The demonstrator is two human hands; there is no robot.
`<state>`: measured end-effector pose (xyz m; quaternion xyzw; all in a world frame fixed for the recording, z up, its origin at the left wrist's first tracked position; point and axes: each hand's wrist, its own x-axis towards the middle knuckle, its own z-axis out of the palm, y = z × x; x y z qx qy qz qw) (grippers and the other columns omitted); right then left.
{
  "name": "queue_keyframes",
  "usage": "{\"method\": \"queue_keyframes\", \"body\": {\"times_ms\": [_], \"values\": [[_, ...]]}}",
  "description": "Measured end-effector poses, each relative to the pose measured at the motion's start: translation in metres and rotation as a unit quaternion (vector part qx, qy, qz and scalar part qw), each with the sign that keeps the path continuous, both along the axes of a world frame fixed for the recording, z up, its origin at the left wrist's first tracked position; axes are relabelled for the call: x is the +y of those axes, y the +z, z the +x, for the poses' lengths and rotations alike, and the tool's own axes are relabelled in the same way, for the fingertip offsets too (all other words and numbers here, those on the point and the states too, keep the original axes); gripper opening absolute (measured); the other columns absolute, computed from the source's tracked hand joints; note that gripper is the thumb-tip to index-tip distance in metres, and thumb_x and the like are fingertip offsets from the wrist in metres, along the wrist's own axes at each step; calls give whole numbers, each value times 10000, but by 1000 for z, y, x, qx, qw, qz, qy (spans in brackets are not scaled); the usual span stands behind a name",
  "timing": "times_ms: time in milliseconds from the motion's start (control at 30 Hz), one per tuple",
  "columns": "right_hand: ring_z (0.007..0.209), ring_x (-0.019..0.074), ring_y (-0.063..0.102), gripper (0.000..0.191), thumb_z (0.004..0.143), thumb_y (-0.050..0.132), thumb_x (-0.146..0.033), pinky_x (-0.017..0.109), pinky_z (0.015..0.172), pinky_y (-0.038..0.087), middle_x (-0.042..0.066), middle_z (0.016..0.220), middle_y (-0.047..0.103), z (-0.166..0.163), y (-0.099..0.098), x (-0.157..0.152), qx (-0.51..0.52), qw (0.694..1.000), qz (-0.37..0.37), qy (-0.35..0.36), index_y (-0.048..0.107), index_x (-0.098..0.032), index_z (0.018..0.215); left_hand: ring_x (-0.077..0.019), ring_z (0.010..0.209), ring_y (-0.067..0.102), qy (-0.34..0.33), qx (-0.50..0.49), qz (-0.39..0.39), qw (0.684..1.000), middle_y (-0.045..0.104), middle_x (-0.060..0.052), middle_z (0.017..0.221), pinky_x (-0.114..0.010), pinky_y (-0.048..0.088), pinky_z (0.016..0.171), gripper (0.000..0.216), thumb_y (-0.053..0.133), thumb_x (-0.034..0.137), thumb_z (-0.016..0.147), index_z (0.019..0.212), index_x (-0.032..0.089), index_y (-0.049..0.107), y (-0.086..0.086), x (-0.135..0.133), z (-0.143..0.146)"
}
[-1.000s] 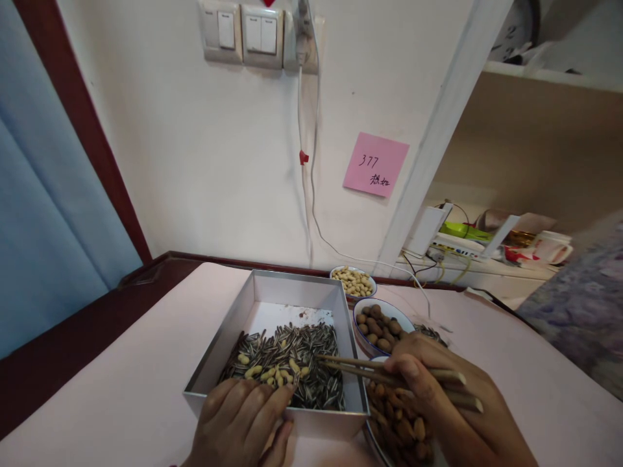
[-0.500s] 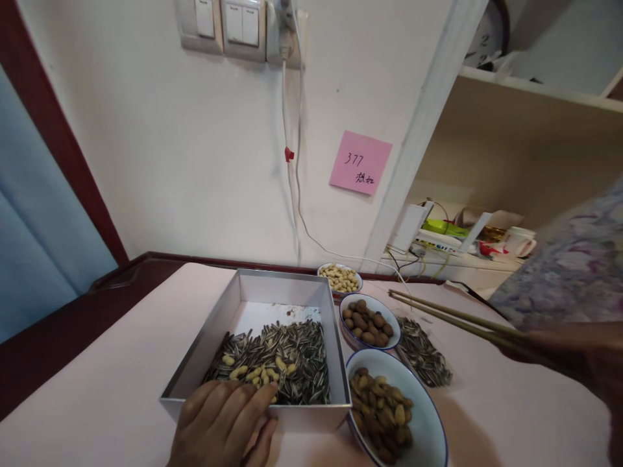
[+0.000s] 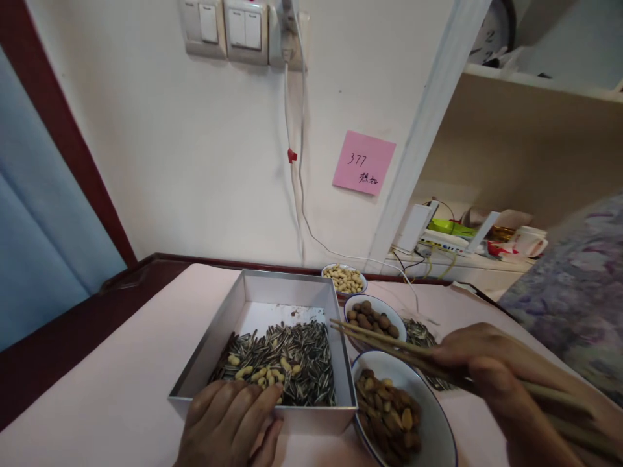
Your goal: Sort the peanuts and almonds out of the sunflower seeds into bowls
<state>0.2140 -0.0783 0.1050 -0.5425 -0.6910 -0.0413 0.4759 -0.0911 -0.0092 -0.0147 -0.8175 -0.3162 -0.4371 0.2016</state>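
Observation:
My left hand (image 3: 228, 421) grips the near wall of a square box (image 3: 318, 421), its fingers curled over the rim. Inside lie striped sunflower seeds (image 3: 309, 357) with several peanuts (image 3: 270, 376) near my fingertips. A pair of chopsticks (image 3: 374, 338) is held in my right hand (image 3: 491, 373), tips pointing left at the box's right rim. Nothing is visible between the tips. Below the chopsticks, a large blue-rimmed bowl (image 3: 435, 421) holds almond-like brown nuts (image 3: 389, 415). Behind it, a smaller bowl (image 3: 399, 322) contains round brown nuts (image 3: 374, 318), partly covered by the chopsticks.
A small bowl of peanuts (image 3: 343, 279) stands at the back by the wall. Loose sunflower seeds (image 3: 418, 332) lie on the pink table cover (image 3: 131, 370), half hidden by my right hand. A white cable (image 3: 341, 254) trails onto the table. Flowered fabric (image 3: 569, 292) is at right.
My right hand has moved left with the chopsticks, bringing their tips from beyond the round nuts to the box's right rim. My left hand stays on the box. The view has shifted slightly.

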Motion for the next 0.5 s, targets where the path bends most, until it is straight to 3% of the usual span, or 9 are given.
{"method": "queue_keyframes", "body": {"times_ms": [100,233,400,500], "values": [[713,129,683,274,1019,462,-283,170,587,526,0,805,688,-26,6,8,-21,995,-56,78,661,-243,835,-168,822,587,-2,-12,-2,1000,708,-1,836,-356,396,849,182,543,184,911,1022,191,688,4,-1,2],[640,117,620,301,1038,418,-242,200,582,480,-6,717,614,-43,-6,20,-8,986,-100,136,592,-214,794,-164,812,583,3,-8,-12,1000,699,7,827,-348,399,850,181,541,187,910,1021,198,684,8,-4,4],[688,144,624,294,1038,416,-263,226,624,490,19,742,619,-51,-20,28,-22,983,-104,151,603,-211,817,-170,818,571,6,-16,-15,1000,682,2,809,-354,388,861,181,543,193,910,1011,193,692,7,-5,5],[654,175,612,338,1013,474,-403,246,593,508,37,694,601,-57,-22,31,-10,990,-76,122,625,-209,782,-171,814,565,2,-20,-15,1000,676,-2,807,-357,387,868,172,558,197,905,1014,189,692,5,-5,6]]}}
